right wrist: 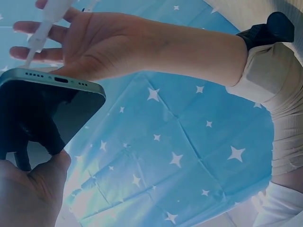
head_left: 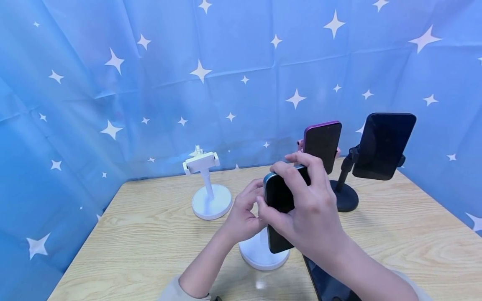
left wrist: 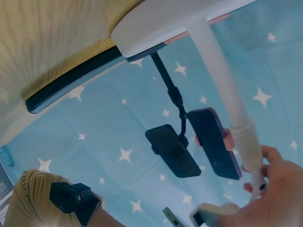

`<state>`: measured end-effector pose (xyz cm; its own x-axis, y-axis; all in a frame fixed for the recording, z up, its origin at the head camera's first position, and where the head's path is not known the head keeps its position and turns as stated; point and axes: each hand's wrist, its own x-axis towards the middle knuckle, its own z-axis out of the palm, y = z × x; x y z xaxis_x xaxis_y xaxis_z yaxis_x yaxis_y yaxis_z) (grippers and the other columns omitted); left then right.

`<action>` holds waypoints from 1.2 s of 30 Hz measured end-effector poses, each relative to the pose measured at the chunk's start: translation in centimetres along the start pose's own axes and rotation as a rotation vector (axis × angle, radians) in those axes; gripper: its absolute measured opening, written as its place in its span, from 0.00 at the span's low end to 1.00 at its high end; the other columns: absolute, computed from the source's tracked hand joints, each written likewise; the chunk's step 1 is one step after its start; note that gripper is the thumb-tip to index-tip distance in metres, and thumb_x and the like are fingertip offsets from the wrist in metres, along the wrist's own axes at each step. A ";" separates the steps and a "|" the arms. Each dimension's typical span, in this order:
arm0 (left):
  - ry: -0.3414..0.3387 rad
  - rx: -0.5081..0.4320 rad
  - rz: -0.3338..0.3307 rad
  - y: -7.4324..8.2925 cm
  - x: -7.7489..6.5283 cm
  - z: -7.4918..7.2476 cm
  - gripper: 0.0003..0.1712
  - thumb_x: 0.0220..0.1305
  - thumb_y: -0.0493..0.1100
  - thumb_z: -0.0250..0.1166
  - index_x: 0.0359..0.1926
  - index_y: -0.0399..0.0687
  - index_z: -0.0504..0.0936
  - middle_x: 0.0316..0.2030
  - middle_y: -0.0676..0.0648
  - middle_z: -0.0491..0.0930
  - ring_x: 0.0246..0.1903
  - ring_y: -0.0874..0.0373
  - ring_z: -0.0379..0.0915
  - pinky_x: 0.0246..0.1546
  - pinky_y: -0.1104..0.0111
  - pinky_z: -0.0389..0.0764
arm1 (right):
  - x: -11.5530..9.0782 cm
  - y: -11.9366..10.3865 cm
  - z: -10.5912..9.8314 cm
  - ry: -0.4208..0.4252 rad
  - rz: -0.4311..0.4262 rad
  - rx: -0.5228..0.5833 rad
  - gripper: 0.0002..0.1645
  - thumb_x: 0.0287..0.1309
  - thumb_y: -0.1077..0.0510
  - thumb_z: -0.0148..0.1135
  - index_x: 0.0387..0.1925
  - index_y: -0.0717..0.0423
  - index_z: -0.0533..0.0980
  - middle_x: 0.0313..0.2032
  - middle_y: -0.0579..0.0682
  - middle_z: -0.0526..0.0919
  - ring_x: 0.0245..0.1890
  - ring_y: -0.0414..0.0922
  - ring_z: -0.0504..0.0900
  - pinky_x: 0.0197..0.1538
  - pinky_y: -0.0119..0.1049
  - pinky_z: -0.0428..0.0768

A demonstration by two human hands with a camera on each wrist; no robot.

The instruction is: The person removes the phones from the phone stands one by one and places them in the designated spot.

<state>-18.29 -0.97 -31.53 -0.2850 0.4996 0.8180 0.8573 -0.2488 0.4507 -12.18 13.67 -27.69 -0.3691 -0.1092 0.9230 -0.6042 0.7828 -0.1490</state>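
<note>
My right hand [head_left: 314, 209] grips a dark-screened smartphone [head_left: 276, 194], its thumb at the near side and fingers over the top edge. The phone leans upright at a white phone stand, whose round base [head_left: 263, 255] shows below it. My left hand [head_left: 246, 209] is at the phone's left edge. In the left wrist view, the left hand [left wrist: 279, 198] has its fingers round the top of the white stem [left wrist: 222, 80], beside the clamp. From the right wrist, the phone's port edge [right wrist: 61, 79] faces the camera; the right thumb [right wrist: 59, 163] lies on its screen.
A second white phone stand [head_left: 212, 200] with a bare holder stands at the back left. Back right, a pink-edged phone [head_left: 324, 144] and a black stand [head_left: 344, 196] bearing a dark phone [head_left: 384, 146]. A flat dark device [head_left: 327, 280] lies under the right forearm. Starred blue cloth [head_left: 169, 83] hangs behind.
</note>
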 end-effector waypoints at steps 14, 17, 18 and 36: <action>-0.039 0.008 -0.057 0.2 0.2 -0.1 0.26 0.47 0.25 0.67 0.49 0.39 0.71 0.47 0.38 0.69 0.45 0.50 0.70 0.43 0.66 0.77 | 2.1 -1.7 -6.1 -0.040 0.176 -0.168 0.33 0.51 0.37 0.54 0.44 0.63 0.72 0.47 0.67 0.68 0.48 0.59 0.68 0.33 0.54 0.77; -0.043 -0.002 -0.070 0.1 0.4 -0.2 0.25 0.48 0.25 0.67 0.49 0.38 0.71 0.46 0.38 0.69 0.45 0.50 0.70 0.44 0.65 0.77 | 1.7 -0.7 -6.8 -0.074 0.230 -0.191 0.31 0.45 0.46 0.64 0.44 0.65 0.72 0.48 0.69 0.67 0.47 0.59 0.67 0.33 0.53 0.76; -0.043 -0.008 -0.077 0.1 0.5 -0.3 0.25 0.48 0.25 0.66 0.49 0.38 0.71 0.47 0.38 0.69 0.45 0.50 0.70 0.44 0.65 0.77 | 1.5 -0.5 -7.0 -0.089 0.250 -0.203 0.31 0.44 0.46 0.66 0.44 0.65 0.71 0.48 0.69 0.66 0.46 0.59 0.67 0.33 0.53 0.75; 0.030 0.035 -0.166 -2.1 2.4 -1.9 0.23 0.51 0.26 0.64 0.50 0.36 0.72 0.49 0.37 0.69 0.46 0.49 0.68 0.44 0.66 0.76 | -4.8 6.4 -8.6 -0.483 0.534 -0.358 0.32 0.36 0.55 0.70 0.46 0.65 0.71 0.44 0.72 0.66 0.29 0.65 0.71 0.25 0.53 0.72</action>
<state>-21.58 -0.83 -29.88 -0.4362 0.5067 0.7436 0.8115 -0.1356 0.5684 -8.17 24.49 -30.02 -0.8584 0.1463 0.4916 -0.0271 0.9442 -0.3284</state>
